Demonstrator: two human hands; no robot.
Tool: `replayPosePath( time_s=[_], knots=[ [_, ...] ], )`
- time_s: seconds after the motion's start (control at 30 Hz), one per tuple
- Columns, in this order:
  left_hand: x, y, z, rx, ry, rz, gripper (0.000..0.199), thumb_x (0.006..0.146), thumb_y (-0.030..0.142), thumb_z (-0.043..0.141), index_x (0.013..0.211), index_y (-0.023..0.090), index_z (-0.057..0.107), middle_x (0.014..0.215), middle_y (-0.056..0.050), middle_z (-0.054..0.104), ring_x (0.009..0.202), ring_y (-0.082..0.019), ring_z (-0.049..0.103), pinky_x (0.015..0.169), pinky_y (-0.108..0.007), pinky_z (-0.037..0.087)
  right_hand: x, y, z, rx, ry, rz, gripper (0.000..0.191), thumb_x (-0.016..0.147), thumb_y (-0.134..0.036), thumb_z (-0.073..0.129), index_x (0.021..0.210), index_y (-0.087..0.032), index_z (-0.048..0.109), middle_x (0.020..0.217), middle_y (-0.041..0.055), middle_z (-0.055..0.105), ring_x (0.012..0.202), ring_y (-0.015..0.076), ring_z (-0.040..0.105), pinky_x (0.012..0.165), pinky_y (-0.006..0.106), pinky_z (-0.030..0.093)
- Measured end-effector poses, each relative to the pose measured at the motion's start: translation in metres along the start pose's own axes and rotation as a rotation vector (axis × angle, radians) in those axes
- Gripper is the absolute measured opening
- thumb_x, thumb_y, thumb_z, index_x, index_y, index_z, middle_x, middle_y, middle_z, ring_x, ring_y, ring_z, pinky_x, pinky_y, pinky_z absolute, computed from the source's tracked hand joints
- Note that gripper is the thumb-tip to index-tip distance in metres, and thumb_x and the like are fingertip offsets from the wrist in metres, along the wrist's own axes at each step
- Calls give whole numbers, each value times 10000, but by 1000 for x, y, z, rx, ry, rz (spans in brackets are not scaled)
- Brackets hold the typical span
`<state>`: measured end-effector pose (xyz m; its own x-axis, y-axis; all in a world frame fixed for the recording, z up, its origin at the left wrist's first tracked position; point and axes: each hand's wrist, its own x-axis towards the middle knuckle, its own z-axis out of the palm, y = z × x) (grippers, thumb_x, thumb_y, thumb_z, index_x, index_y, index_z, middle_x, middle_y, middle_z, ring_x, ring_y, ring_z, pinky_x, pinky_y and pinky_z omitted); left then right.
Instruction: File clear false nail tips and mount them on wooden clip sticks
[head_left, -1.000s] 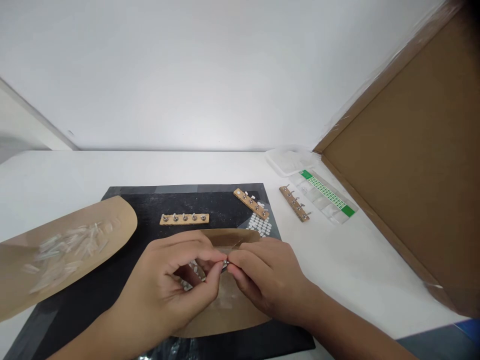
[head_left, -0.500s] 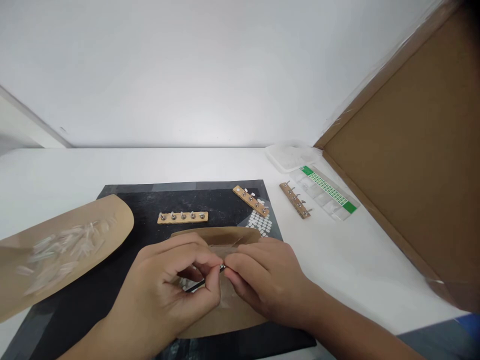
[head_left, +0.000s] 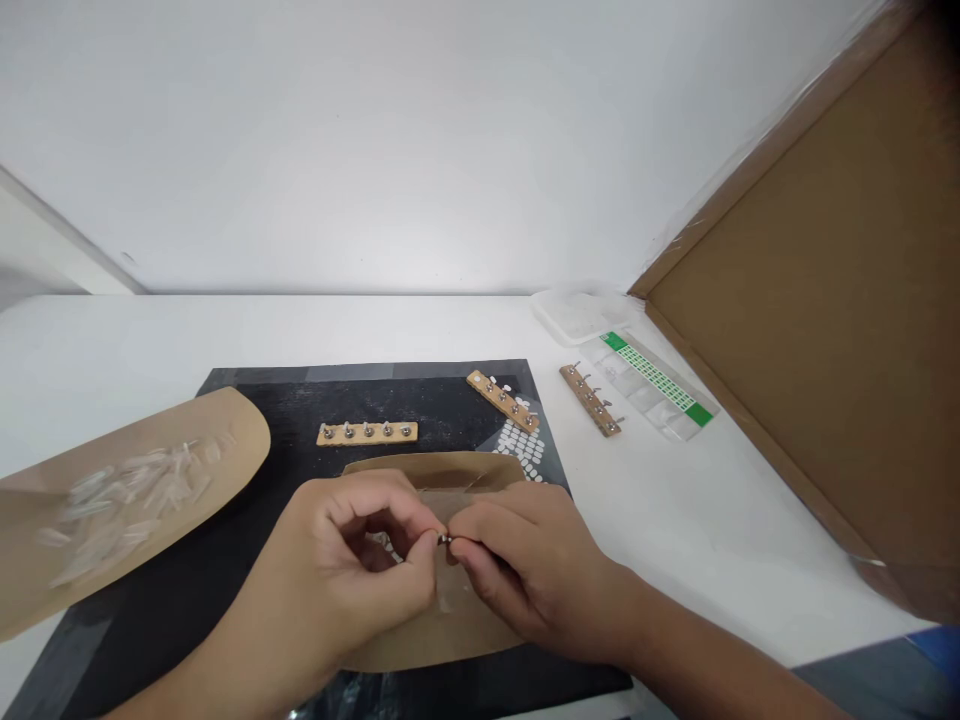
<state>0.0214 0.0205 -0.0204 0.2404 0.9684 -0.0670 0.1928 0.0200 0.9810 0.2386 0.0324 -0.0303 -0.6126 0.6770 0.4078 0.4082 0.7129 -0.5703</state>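
My left hand point(head_left: 367, 560) is closed in a pinch, thumb and index finger meeting on a small shiny metal piece point(head_left: 443, 540). From the other side, my right hand point(head_left: 525, 560) grips the same piece between thumb and forefinger. The fingertips hide most of it, so its exact kind does not show. Both hands are above a brown paper tray point(head_left: 427, 645) holding clear bits. Beyond it lies a wooden strip point(head_left: 367, 434) bearing several small metal fittings. A second such strip point(head_left: 502, 401) lies slanted over a sheet of white oval stickers point(head_left: 519, 448).
On the left, another brown tray point(head_left: 244, 425) holds many clear plastic tubes. A black mat point(head_left: 285, 405) lies under the trays. To the right are a third strip with metal fittings point(head_left: 591, 400), a clear compartment box with a green label point(head_left: 660, 375) and a large cardboard box point(head_left: 810, 300).
A thin dark rod that showed beneath my left fingers is no longer visible. My left fingers have shifted slightly, and more of the metal piece shows between the fingertips.
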Motion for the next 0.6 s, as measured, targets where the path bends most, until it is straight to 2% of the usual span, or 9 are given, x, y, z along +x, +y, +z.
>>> replayPosePath(
  time_s=[0.2,0.33,0.47,0.6],
  knots=[
    [1,-1,-5,-230,-122,-177,113,865,229,792,763,180,782,630,9,713,530,-103,675,547,-177,589,0,1,-2,151,-36,34,238,1093,-228,489,919,-184,644,750,-30,665,622,115,555,620,255,381],
    [5,5,-6,-383,-194,-286,191,885,325,830,803,154,803,715,-18,722,596,-127,705,514,-191,635,1,1,-5,249,-55,71,236,1101,-216,469,955,-189,653,791,-19,697,629,111,579,620,233,409],
    [7,4,-7,-478,-237,-318,270,891,396,853,833,137,802,770,-27,701,641,-136,703,490,-196,648,1,1,-7,308,-63,102,259,1110,-229,464,981,-190,685,832,-1,724,695,120,647,666,223,463],
    [9,1,-8,-526,-282,-314,259,926,391,832,871,138,808,789,-28,701,647,-131,703,493,-202,658,2,0,-8,343,-63,116,274,1119,-237,457,1009,-187,704,868,6,740,752,124,680,716,221,492]
  ],
)
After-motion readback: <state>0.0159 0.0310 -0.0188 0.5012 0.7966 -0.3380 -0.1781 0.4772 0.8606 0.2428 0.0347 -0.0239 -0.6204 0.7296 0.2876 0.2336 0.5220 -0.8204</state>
